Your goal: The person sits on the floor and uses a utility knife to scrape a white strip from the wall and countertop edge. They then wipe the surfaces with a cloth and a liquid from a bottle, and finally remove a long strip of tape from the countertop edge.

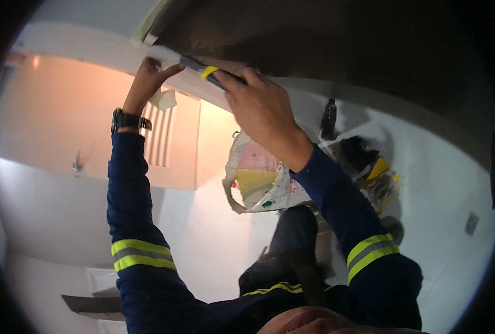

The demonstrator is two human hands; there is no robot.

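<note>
My right hand (261, 100) is closed around a slim black tool with a yellow band (208, 72). Its front end points up and left and meets the pale edge strip (167, 54) under a large dark panel (314, 44). Blur hides what kind of tip it has. Close to that tip, my left hand (154, 80) is raised against the same strip, thumb stretched out and apart from the bent fingers. Nothing shows plainly between them. A black watch is on my left wrist.
Below my right forearm stands an open woven sack (253, 181) with pinkish and yellow contents. Past it are a dark bottle (328, 119) and a black-and-yellow bundle (364, 161). A pale door with a louvred vent (161, 136) is at the left.
</note>
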